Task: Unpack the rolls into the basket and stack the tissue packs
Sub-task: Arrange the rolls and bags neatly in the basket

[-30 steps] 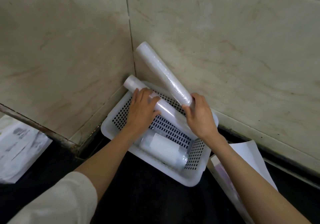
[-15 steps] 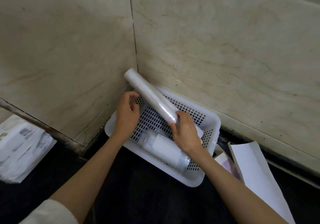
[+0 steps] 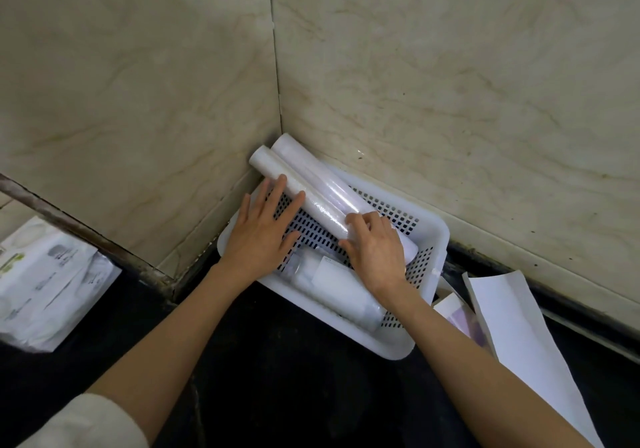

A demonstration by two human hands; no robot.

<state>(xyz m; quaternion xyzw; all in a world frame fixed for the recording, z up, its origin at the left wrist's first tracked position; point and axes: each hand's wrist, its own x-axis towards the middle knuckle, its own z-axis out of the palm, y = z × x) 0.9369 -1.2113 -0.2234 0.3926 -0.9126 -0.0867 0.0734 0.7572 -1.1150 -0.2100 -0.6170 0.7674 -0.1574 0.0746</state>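
Note:
A white perforated basket (image 3: 427, 239) sits in the wall corner on a dark counter. Two long clear-wrapped rolls lie side by side across it, the front roll (image 3: 298, 188) and the back roll (image 3: 329, 184), their far ends sticking out over the basket's corner. A shorter wrapped roll (image 3: 339, 290) lies along the basket's near side. My left hand (image 3: 263, 236) rests flat with fingers spread, its fingertips touching the front roll. My right hand (image 3: 377, 250) lies over the near ends of the long rolls, fingers curled on them. A tissue pack (image 3: 45, 285) lies at the far left.
White sheets of packaging (image 3: 516, 330) and a small flat box (image 3: 457, 312) lie on the counter right of the basket. Marble walls close in behind and to the left. A metal ledge edge (image 3: 86, 236) runs between the tissue pack and the basket.
The roll that my right hand held tilted against the wall has come down and now lies in the basket beside the other long roll. My left hand has opened flat.

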